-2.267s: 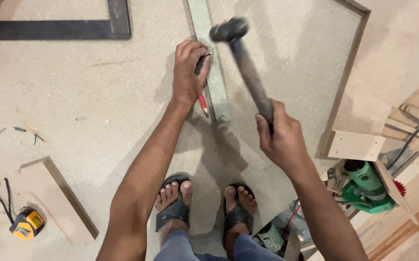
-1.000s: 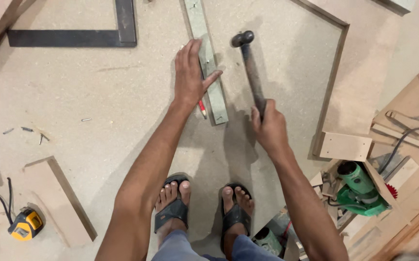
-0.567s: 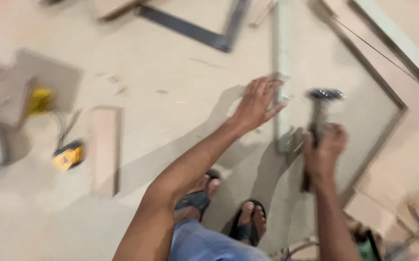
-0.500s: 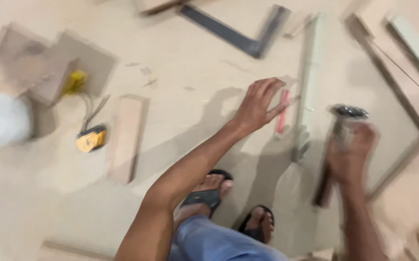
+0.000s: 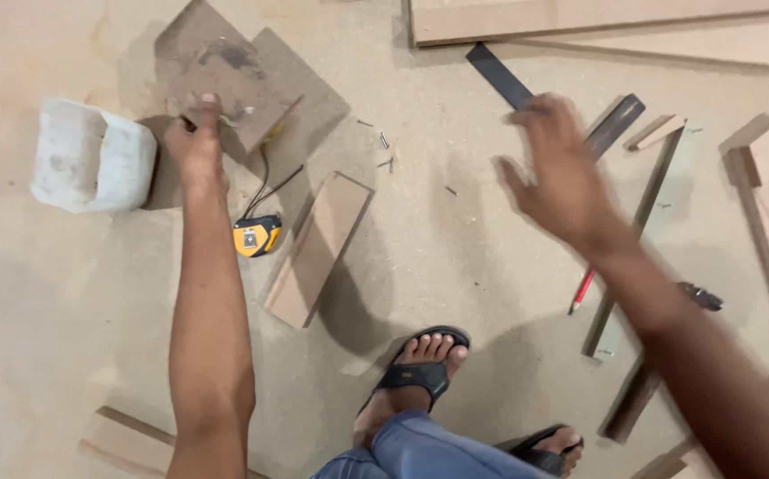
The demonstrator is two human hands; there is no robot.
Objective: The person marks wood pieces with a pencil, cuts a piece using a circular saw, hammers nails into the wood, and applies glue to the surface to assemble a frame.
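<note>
Reaching left, your left hand point(image 5: 196, 142) pinched something small beside the white tub point(image 5: 92, 158); your right hand point(image 5: 562, 177) hovered spread wide, empty, for balance.

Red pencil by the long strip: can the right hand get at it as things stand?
Probably yes. The right hand hovers open just above the red pencil, which lies bare on the floor with nothing over it.

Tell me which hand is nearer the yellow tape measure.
Left. The left hand rests just above the yellow tape measure, by the white container; the right hand hovers far off to its right.
</note>
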